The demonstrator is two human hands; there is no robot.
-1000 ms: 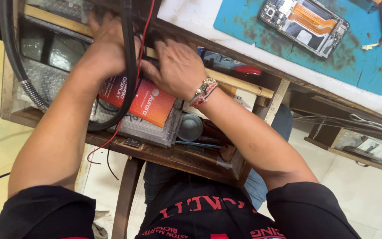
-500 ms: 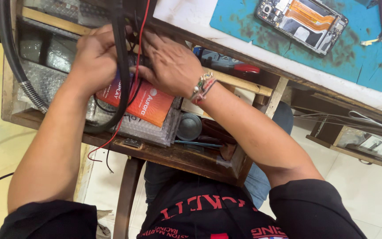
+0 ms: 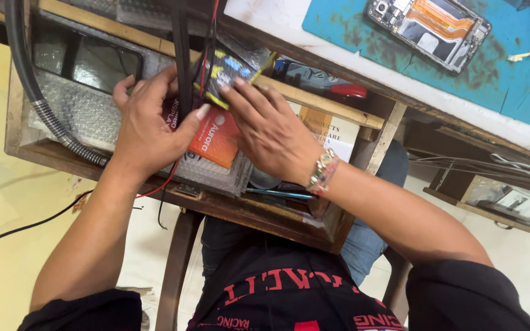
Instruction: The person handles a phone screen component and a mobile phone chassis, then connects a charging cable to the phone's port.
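At frame centre, left hand grasps an orange box to steady it; right hand pinches a small dark packet above the drawer

Orange flat packet in drawer, dark multicoloured pouch above

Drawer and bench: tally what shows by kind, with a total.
Hands: 2, left, right
Orange packet: 1
Small dark packet: 1
Opened phone: 1
Blue mat: 1
Ribbed hose: 1
Total: 7
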